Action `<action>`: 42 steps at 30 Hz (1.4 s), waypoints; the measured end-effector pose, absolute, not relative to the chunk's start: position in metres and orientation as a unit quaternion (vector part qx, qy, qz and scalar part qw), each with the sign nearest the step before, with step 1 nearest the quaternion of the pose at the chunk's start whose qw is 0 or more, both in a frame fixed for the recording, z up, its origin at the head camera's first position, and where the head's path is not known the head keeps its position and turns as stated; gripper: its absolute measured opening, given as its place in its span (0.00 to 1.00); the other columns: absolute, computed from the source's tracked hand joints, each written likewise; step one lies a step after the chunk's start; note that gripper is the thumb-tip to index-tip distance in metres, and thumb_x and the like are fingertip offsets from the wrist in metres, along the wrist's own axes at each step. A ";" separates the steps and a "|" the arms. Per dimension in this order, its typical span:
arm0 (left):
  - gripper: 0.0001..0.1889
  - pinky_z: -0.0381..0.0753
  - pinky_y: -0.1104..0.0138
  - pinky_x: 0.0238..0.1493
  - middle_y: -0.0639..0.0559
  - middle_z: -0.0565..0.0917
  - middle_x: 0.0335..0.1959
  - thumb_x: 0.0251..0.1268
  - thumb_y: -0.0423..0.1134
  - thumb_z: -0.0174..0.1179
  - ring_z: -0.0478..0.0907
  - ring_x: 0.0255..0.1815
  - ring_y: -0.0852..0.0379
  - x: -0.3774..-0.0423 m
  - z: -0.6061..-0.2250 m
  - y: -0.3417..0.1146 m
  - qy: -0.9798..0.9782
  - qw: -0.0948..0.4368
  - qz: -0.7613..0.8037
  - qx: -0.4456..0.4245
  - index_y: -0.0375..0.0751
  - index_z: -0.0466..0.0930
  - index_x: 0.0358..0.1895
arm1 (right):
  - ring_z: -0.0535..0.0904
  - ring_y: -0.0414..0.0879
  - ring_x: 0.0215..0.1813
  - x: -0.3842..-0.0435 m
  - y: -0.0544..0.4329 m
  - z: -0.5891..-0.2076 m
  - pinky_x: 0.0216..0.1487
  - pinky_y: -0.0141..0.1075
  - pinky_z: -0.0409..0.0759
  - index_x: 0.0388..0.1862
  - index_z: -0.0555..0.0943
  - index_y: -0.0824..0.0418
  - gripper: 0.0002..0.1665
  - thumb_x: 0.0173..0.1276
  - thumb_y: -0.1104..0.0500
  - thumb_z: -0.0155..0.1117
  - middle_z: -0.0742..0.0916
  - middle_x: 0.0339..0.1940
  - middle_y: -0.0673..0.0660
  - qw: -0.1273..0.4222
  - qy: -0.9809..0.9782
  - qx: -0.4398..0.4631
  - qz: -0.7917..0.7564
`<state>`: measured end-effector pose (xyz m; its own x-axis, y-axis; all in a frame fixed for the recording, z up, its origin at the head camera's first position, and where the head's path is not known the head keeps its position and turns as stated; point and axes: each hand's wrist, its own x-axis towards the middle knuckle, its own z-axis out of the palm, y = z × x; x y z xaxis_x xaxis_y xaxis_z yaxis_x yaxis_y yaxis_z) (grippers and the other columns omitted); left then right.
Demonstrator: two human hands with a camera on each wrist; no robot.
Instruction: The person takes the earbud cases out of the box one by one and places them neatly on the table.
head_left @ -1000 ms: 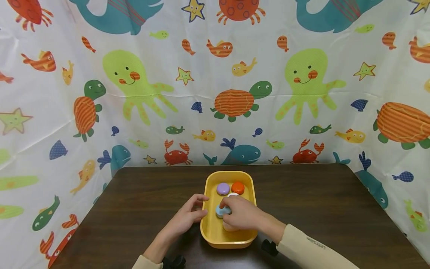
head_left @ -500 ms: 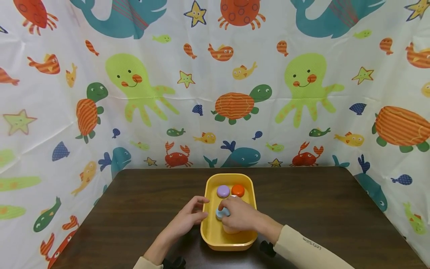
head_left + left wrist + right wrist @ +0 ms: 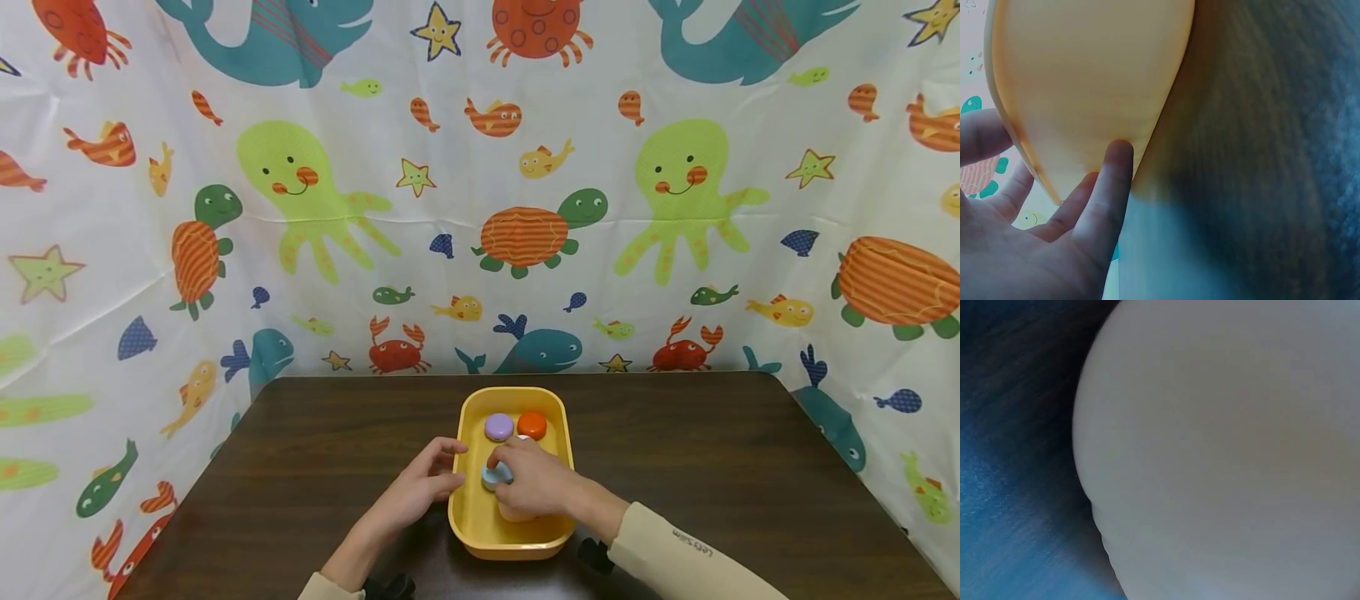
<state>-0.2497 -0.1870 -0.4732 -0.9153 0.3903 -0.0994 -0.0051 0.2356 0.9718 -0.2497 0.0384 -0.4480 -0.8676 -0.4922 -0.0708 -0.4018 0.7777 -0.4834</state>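
Note:
A yellow tray stands on the dark table, holding several round, macaron-shaped pieces. My right hand reaches in from the right and pinches a light blue macaron-shaped piece between index finger and thumb. A peach piece shows just below that hand, which partly covers it. Farther back lie a purple piece and an orange one. Only the edge of a white piece shows behind the knuckles. My left hand rests its spread fingers against the tray's left side; its fingertips touch the outer wall.
The dark wooden table extends to both sides of the tray. Behind it hangs a white curtain printed with sea animals. A beige sleeve fills most of the right wrist view.
The head view has tilted slightly, so the scene sits a little lower than a second ago. Both hands and the pieces keep nearly the same places around the tray.

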 end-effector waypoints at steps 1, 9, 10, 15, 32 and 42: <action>0.21 0.82 0.54 0.55 0.37 0.72 0.60 0.75 0.37 0.57 0.76 0.54 0.46 -0.250 -0.473 -0.187 0.769 0.163 0.605 0.126 0.38 0.67 0.66 | 0.71 0.46 0.53 -0.250 0.038 -0.448 0.59 0.42 0.76 0.53 0.83 0.54 0.19 0.63 0.53 0.67 0.80 0.51 0.49 0.096 0.938 -0.239 -0.230; 0.22 0.83 0.55 0.54 0.36 0.72 0.59 0.75 0.37 0.57 0.77 0.53 0.46 -0.252 -0.473 -0.189 0.762 0.168 0.611 0.134 0.37 0.66 0.67 | 0.71 0.47 0.53 -0.249 0.038 -0.446 0.58 0.42 0.76 0.53 0.83 0.53 0.20 0.62 0.52 0.67 0.79 0.53 0.51 0.098 0.938 -0.244 -0.225; 0.22 0.83 0.55 0.54 0.36 0.72 0.59 0.75 0.37 0.57 0.77 0.53 0.47 -0.252 -0.474 -0.189 0.762 0.168 0.610 0.135 0.36 0.66 0.67 | 0.70 0.47 0.53 -0.249 0.038 -0.447 0.57 0.42 0.76 0.53 0.83 0.53 0.20 0.61 0.52 0.67 0.79 0.54 0.51 0.101 0.938 -0.242 -0.226; 0.22 0.83 0.55 0.53 0.35 0.72 0.59 0.75 0.36 0.57 0.76 0.53 0.46 -0.252 -0.475 -0.190 0.760 0.170 0.611 0.138 0.36 0.65 0.67 | 0.70 0.45 0.50 -0.248 0.037 -0.448 0.53 0.39 0.76 0.54 0.83 0.52 0.20 0.62 0.51 0.67 0.78 0.52 0.49 0.112 0.938 -0.241 -0.224; 0.22 0.83 0.54 0.54 0.35 0.71 0.60 0.75 0.37 0.56 0.76 0.53 0.47 -0.252 -0.475 -0.190 0.765 0.171 0.607 0.132 0.38 0.65 0.67 | 0.71 0.42 0.42 -0.249 0.027 -0.449 0.44 0.35 0.76 0.54 0.83 0.52 0.20 0.62 0.53 0.70 0.79 0.42 0.46 0.112 0.943 -0.253 -0.185; 0.22 0.82 0.53 0.55 0.36 0.71 0.61 0.75 0.37 0.57 0.76 0.53 0.48 -0.251 -0.473 -0.190 0.770 0.173 0.600 0.130 0.38 0.66 0.67 | 0.72 0.41 0.40 -0.251 0.022 -0.452 0.42 0.37 0.77 0.55 0.82 0.51 0.22 0.62 0.52 0.71 0.79 0.40 0.46 0.109 0.951 -0.239 -0.162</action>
<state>-0.2507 -0.1902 -0.4729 -0.9063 0.4077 -0.1114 -0.0086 0.2458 0.9693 -0.2512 0.0217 -0.4517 -0.8616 -0.4908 -0.1292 -0.4203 0.8327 -0.3606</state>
